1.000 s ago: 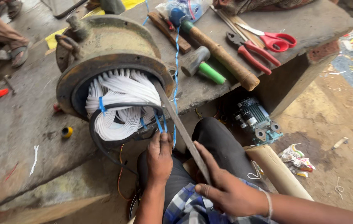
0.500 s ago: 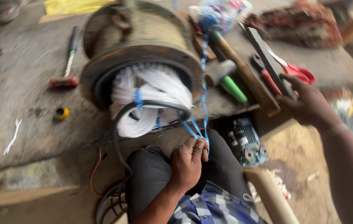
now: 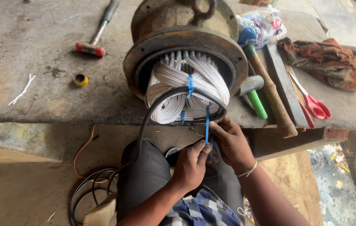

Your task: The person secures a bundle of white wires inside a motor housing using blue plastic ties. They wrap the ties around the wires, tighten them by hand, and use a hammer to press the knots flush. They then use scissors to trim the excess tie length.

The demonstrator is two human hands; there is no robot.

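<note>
A rusty round motor housing [image 3: 173, 39] lies on its side at the concrete bench's front edge, its open end packed with white wire windings [image 3: 194, 79]. A black cable [image 3: 157, 100] loops across the windings, bound with blue string [image 3: 206, 121]. My left hand [image 3: 190, 165] and my right hand [image 3: 230, 140] meet just below the windings. Both pinch the hanging ends of the blue string, fingers touching.
On the bench right of the motor lie a wooden-handled tool [image 3: 270, 92], a green-handled tool [image 3: 255, 102], red scissors [image 3: 313, 104], a brown rag [image 3: 322, 58] and a plastic bag [image 3: 259, 27]. A red-tipped hammer [image 3: 96, 35] and yellow tape roll [image 3: 80, 79] lie left. Coiled cable [image 3: 88, 190] rests on the floor.
My right hand came back from the tools at the right and joined the left hand on the blue string. The long flat tool it held is gone from my hand.
</note>
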